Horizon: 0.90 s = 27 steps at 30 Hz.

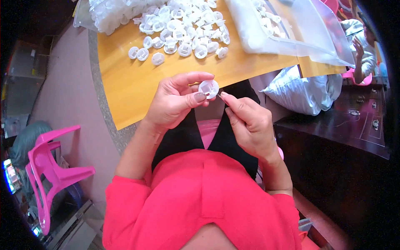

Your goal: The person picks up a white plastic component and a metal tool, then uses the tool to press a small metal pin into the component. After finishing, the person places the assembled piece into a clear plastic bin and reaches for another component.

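Between the thumb and fingers of my left hand [177, 100] is a round white plastic disc [208, 88] with a slotted raised part on its face. It is held up just off the front edge of the wooden table [118, 93], above my lap. My right hand [252, 125] is closed in a pinch at the disc's right side. A thin sliver shows at its fingertips, too small to name. Beyond my hands, a pile of similar white plastic pieces [184, 50] lies loose on the table.
A clear bag of white pieces [116, 14] is at the back left. At the right stands a translucent plastic bin [308, 41] with more pieces. A stuffed white sack [302, 91] sits below it. A pink chair [58, 166] is at left; another person [362, 46] sits far right.
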Available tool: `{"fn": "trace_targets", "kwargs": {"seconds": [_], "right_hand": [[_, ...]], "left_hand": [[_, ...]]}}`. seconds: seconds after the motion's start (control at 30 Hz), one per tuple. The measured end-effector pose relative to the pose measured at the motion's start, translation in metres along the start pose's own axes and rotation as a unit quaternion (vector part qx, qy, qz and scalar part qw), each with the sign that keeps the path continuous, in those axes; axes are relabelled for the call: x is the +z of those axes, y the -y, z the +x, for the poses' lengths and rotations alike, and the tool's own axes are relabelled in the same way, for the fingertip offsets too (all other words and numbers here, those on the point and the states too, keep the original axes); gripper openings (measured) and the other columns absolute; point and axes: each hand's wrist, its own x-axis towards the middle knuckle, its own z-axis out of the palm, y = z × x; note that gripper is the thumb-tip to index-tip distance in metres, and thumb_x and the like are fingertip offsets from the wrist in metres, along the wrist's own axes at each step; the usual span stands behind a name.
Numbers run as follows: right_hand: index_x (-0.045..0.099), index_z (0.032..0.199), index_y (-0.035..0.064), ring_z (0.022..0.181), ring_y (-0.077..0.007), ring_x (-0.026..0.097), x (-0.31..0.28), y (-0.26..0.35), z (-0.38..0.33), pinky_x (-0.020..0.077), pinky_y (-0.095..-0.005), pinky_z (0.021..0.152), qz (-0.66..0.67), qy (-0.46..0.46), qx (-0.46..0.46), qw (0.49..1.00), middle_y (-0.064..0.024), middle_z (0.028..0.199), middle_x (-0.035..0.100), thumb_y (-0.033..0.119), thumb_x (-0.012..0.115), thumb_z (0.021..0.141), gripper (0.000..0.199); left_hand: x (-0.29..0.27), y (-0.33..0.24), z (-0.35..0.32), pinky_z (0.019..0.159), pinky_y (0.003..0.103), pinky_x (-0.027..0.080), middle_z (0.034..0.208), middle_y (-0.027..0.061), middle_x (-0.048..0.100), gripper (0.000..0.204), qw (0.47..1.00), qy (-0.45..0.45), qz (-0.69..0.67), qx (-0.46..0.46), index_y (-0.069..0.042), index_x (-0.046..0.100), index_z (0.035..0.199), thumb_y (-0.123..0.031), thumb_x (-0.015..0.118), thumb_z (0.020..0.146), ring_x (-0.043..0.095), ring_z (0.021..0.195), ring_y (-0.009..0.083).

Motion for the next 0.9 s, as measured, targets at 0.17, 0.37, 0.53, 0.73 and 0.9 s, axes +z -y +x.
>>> {"fn": "trace_targets", "kwargs": {"seconds": [0.17,0.37,0.53,0.73,0.9], "right_hand": [[0.06,0.114,0.0004,0.061,-0.0291,0.059,0.001,0.0,-0.002,0.0481,-0.0357,0.055,-0.019,0.006,0.006,1.0,-0.0155,0.071,0.057,-0.005,0.059,0.078,0.037],[0.058,0.117,0.0006,0.059,-0.0295,0.057,0.0,-0.001,-0.002,0.0467,-0.0385,0.053,-0.042,0.023,-0.012,0.999,-0.0152,0.069,0.054,-0.006,0.058,0.077,0.04],[0.058,0.117,0.0006,0.06,-0.0297,0.058,0.0,-0.003,-0.001,0.047,-0.0383,0.053,-0.043,0.018,-0.026,0.999,-0.0149,0.069,0.055,-0.006,0.057,0.076,0.041],[0.057,0.117,-0.0007,0.061,-0.0309,0.058,0.001,-0.006,-0.001,0.0479,-0.0372,0.056,-0.002,0.02,-0.012,1.0,-0.0163,0.07,0.055,-0.007,0.056,0.077,0.041],[0.058,0.116,-0.0019,0.067,-0.0324,0.061,0.0,-0.007,0.0,0.0487,-0.0359,0.06,0.044,0.031,0.032,0.998,-0.0199,0.074,0.058,-0.006,0.053,0.079,0.037]], "left_hand": [[0.006,0.002,0.001,0.077,0.03,0.053,0.111,0.0178,0.062,0.04,0.999,0.002,0.033,0.017,0.003,0.057,0.118,-0.005,0.069,0.081,0.062,0.093,0.0203],[0.007,0.003,0.001,0.084,0.03,0.054,0.108,0.0138,0.064,0.037,0.999,0.017,0.016,0.026,0.005,0.056,0.119,-0.001,0.065,0.084,0.063,0.098,0.0193],[0.008,0.003,0.0,0.082,0.03,0.054,0.107,0.0132,0.064,0.036,0.999,0.011,0.025,0.022,0.004,0.056,0.119,-0.003,0.065,0.084,0.063,0.097,0.019],[0.01,0.005,-0.001,0.081,0.028,0.054,0.104,0.0125,0.065,0.035,0.999,0.012,0.032,0.04,0.002,0.057,0.118,-0.003,0.066,0.084,0.063,0.094,0.0177],[0.014,0.012,-0.001,0.08,0.028,0.054,0.102,0.0123,0.065,0.033,0.997,-0.002,0.036,0.067,0.002,0.058,0.116,-0.001,0.065,0.084,0.063,0.092,0.0169]]}}
